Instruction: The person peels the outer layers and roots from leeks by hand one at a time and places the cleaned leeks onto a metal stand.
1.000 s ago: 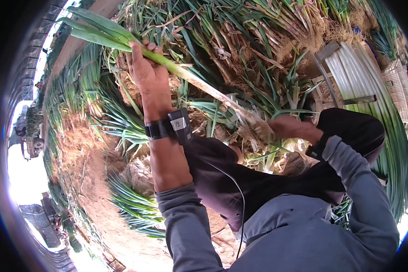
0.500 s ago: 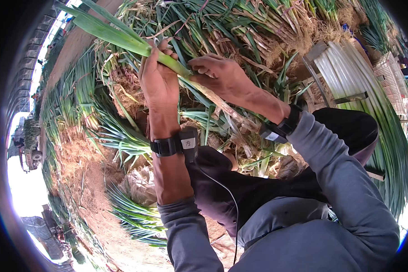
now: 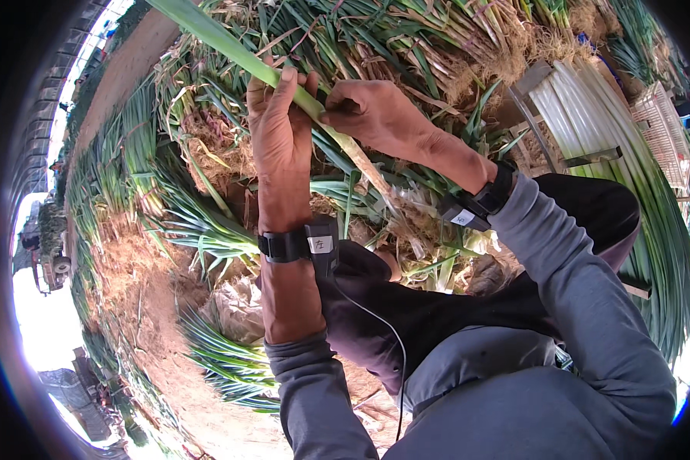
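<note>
One long green onion (image 3: 238, 52) runs diagonally from the top left down toward my knees. Its leaves are green and its lower end is still wrapped in a brownish dry skin. My left hand (image 3: 280, 123) is closed around the green part of the stalk, thumb on top. Just below it, my right hand (image 3: 379, 119) has its fingers curled in a pinch against the stalk, where green meets pale skin. Whether a strip of skin sits between those fingertips is hidden. The root end hangs over loose peelings (image 3: 437, 264) by my legs.
Peeled green onions (image 3: 583, 115) with white stems lie stacked at the right, against a metal bracket (image 3: 590, 156). Behind them stands a pale plastic crate (image 3: 659, 130). Unpeeled bundles with roots (image 3: 468, 46) fill the far side, and more bundles (image 3: 199, 218) lie at the left.
Both hands and the green onion have shifted slightly to the right, and the stalk slants more steeply. My right fingers have curled in tighter against it.
</note>
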`<state>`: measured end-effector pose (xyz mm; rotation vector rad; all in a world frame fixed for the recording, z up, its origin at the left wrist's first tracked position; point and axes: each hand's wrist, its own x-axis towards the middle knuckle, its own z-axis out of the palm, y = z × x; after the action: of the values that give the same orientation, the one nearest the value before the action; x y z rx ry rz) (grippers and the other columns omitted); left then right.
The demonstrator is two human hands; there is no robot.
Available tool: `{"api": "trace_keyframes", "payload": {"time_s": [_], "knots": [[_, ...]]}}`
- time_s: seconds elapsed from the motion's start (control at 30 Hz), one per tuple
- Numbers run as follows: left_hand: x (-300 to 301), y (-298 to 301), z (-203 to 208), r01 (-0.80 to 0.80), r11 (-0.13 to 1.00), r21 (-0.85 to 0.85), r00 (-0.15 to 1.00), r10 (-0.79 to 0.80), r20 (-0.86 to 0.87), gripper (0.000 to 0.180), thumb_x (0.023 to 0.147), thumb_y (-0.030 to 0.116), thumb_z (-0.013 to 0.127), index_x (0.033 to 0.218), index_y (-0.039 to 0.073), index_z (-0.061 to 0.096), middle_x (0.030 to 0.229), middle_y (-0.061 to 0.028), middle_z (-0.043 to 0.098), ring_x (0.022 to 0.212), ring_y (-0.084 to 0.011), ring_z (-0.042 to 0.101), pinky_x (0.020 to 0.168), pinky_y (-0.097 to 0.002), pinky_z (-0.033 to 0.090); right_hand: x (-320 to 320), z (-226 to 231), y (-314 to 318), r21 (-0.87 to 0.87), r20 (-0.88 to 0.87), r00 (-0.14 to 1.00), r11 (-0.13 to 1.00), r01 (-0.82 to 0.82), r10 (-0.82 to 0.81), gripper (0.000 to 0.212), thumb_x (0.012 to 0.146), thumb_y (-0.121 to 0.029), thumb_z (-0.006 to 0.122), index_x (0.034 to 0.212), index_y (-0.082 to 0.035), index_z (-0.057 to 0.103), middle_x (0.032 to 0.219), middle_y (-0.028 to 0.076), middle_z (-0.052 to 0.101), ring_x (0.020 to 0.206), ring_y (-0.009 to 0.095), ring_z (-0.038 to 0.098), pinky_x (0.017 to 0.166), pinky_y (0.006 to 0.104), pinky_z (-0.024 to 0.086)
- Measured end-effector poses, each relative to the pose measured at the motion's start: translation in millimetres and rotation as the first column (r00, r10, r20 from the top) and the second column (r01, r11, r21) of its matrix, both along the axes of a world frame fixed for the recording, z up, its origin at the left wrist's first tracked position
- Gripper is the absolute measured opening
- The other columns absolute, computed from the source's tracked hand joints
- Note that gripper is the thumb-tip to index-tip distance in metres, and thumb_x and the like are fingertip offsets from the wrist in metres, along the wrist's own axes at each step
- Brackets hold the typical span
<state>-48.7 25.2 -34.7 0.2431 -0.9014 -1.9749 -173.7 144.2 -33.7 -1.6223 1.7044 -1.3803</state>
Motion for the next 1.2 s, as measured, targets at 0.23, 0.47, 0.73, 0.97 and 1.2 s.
{"api": "trace_keyframes", "payload": {"time_s": [0.23, 0.47, 0.73, 0.97, 1.2], "knots": [[-1, -3, 8, -0.063, 0.997, -0.046, 0.998, 0.064, 0.019, 0.028, 0.089, 0.002, 0.074, 0.111, 0.011, 0.059, 0.097, -0.0026, 0.068, 0.088, -0.0167, 0.067, 0.089, -0.0384, 0.059, -3, 4, 18, -0.029, 0.071, 0.985, 0.988, -0.154, 0.155, 0.025, 0.086, -0.022, 0.074, 0.092, 0.0, 0.066, 0.077, 0.009, 0.065, 0.068, 0.014, 0.061, 0.064, 0.031, 0.051], [-5, 4, 15, -0.215, 0.975, -0.059, 0.974, 0.218, 0.055, 0.034, 0.087, 0.015, 0.08, 0.111, 0.014, 0.055, 0.094, -0.0028, 0.067, 0.08, -0.0146, 0.064, 0.073, -0.033, 0.058, -16, -7, 41, -0.169, 0.626, 0.757, 0.98, -0.103, 0.188, 0.009, 0.1, -0.014, 0.064, 0.101, -0.005, 0.062, 0.083, 0.0, 0.067, 0.069, 0.005, 0.063, 0.055, 0.0183, 0.046], [5, -23, 21, -0.208, 0.977, -0.04, 0.978, 0.207, -0.012, 0.025, 0.093, 0.024, 0.074, 0.103, 0.012, 0.055, 0.083, -0.0028, 0.06, 0.069, -0.0118, 0.056, 0.059, -0.0249, 0.048, -26, -20, 64, 0.141, 0.465, 0.85, 0.927, -0.348, 0.248, 0.016, 0.099, -0.019, 0.063, 0.098, -0.004, 0.058, 0.076, 0.005, 0.066, 0.061, 0.01, 0.067, 0.05, 0.023, 0.055], [53, -70, 14, -0.24, 0.968, -0.072, 0.971, 0.24, -0.008, 0.021, 0.092, 0.023, 0.074, 0.104, 0.011, 0.061, 0.082, -0.002, 0.059, 0.07, -0.0118, 0.055, 0.062, -0.0258, 0.048, -15, -98, 129, 0.515, 0.12, 0.929, 0.778, -0.36, 0.351, 0.018, 0.088, -0.018, 0.066, 0.09, -0.003, 0.057, 0.078, 0.013, 0.065, 0.067, 0.026, 0.067, 0.061, 0.0397, 0.054], [59, -66, 5, -0.309, 0.947, -0.089, 0.948, 0.314, 0.055, 0.019, 0.095, 0.022, 0.071, 0.104, 0.009, 0.061, 0.085, -0.0012, 0.056, 0.071, -0.0116, 0.051, 0.066, -0.026, 0.046, -21, -218, 194, 0.803, -0.211, 0.838, 0.578, -0.145, 0.504, 0.021, 0.083, -0.024, 0.067, 0.098, -0.009, 0.066, 0.083, 0.018, 0.067, 0.082, 0.041, 0.066, 0.073, 0.0506, 0.052]]}}
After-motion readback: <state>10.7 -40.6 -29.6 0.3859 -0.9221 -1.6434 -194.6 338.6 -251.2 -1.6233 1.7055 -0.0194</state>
